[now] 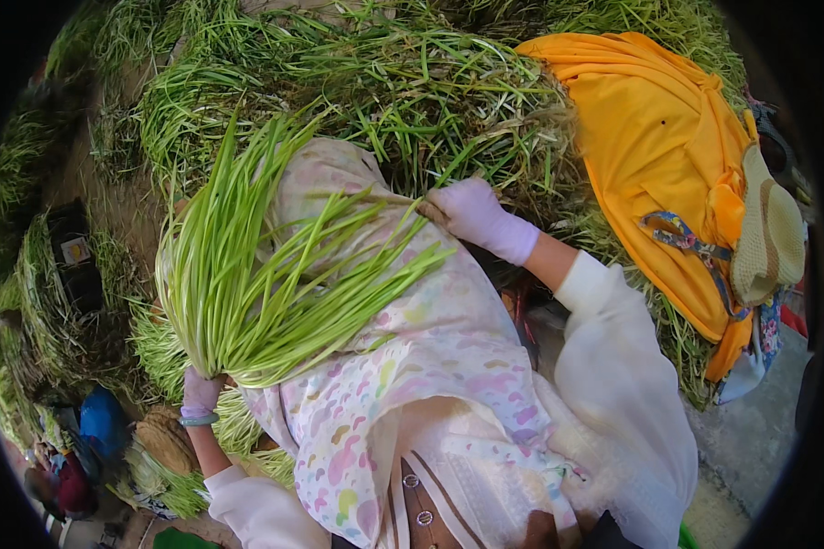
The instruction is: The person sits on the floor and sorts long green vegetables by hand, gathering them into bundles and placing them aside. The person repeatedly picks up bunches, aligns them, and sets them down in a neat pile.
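A large bunch of long green leafy stalks [268, 274] fans across my lap, over a patterned apron [439, 336]. My left hand [202, 394], in a pale lilac glove with a bracelet at the wrist, is closed around the pale gathered end of the bunch at the lower left. My right hand [463, 213], gloved alike, is closed at the right of the apron, its fingers pinching a few thin strands near the leaf tips. Just beyond it lies a heap of loose green and withered leaves [453, 117].
An orange cloth [659, 151] covers something at the right, beside a woven straw hat [769, 226]. More leaf piles [62, 295] spread along the left. At the lower left are a round brown woven item [165, 439], a blue object [103, 420] and what looks like another person [72, 480].
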The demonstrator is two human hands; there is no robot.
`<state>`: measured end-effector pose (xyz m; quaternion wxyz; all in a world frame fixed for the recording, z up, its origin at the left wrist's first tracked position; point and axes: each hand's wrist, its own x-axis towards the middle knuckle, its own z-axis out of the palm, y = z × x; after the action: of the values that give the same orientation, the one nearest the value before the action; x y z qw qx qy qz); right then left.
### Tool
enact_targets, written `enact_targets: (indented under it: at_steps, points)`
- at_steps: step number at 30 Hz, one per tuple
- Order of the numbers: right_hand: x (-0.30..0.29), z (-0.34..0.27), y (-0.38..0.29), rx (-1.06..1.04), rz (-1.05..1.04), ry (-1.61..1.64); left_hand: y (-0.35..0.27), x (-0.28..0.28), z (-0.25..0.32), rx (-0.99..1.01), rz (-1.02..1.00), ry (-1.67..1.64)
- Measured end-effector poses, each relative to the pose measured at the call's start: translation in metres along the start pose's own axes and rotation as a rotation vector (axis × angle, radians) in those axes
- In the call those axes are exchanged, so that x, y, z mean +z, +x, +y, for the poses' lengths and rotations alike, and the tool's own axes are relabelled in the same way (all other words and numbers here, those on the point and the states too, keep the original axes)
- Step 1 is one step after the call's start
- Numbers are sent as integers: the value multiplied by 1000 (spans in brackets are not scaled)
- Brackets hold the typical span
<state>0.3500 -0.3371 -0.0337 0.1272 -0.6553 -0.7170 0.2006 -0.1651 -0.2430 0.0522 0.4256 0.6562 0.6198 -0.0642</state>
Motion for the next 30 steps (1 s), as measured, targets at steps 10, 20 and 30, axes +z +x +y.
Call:
enact_targets:
  at_steps: [10, 20, 30]
  points:
    - [-75, 9, 20, 307, -168, -265, 12, 8, -52, -92, -29, -55]
    - [-79, -180, 101, -534, 296, 117, -8, 1, -36, -36, 124, 174]
    - [-69, -161, 11, -362, -325, 554, -83, 19, -30, 168, 233, 160]
